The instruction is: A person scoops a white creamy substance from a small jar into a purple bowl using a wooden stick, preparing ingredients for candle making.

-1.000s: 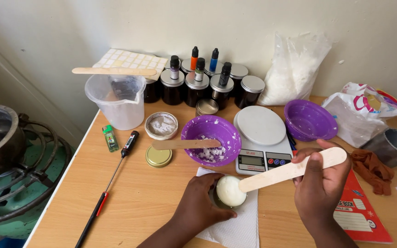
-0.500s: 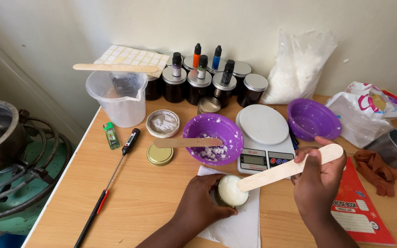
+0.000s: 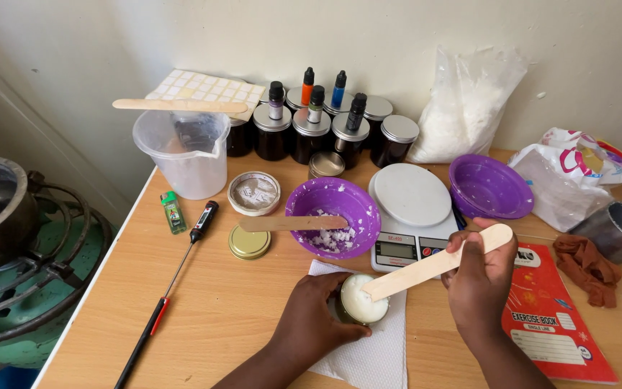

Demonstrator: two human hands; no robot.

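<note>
My left hand [image 3: 309, 317] wraps around a small jar [image 3: 360, 300] heaped with white wax, standing on a white paper towel [image 3: 368, 356] near the table's front. My right hand [image 3: 480, 277] grips a flat wooden stick [image 3: 437, 262]; the stick's lower tip rests on the wax in the jar. Just behind them is a purple bowl [image 3: 334, 207] holding white wax flakes, with another wooden stick [image 3: 293, 223] lying across it.
A white kitchen scale [image 3: 412, 209], a second purple bowl [image 3: 489, 186], a red exercise book [image 3: 554, 317], dark lidded jars [image 3: 325, 130], small dropper bottles, a bag of white flakes [image 3: 462, 108], a clear jug [image 3: 181, 151], a probe thermometer [image 3: 170, 281], a lighter, lids. Gas burner with pot at left.
The stick's tip has come down onto the wax in the jar; my right hand shifted slightly left. My left hand stays on the jar.
</note>
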